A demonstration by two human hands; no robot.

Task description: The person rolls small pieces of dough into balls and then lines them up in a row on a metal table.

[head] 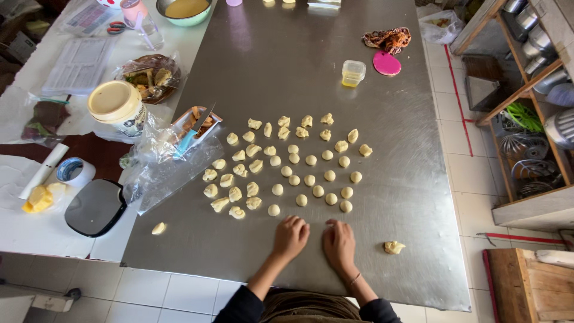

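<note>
- Hands: left hand (291, 237) and right hand (339, 242) lie palm down, side by side, on the steel table (406, 179) at its near edge. Fingers are curled over the surface; whether either hand covers a piece of dough cannot be told.
- Dough balls (311, 179): rolled, round pieces sit in rows just beyond the fingertips.
- Rough-cut dough pieces (236, 179): unrolled lumps lie left of and behind the balls.
- Stray pieces: one dough scrap (393, 247) lies right of the right hand; one dough lump (158, 228) lies apart near the table's left edge.
- Left side: clear plastic bag (161, 167), blue-handled knife (192, 134) on a small tray, lidded tub (118, 106).
- Far side: small plastic container (353, 73), pink lid (386, 63).
</note>
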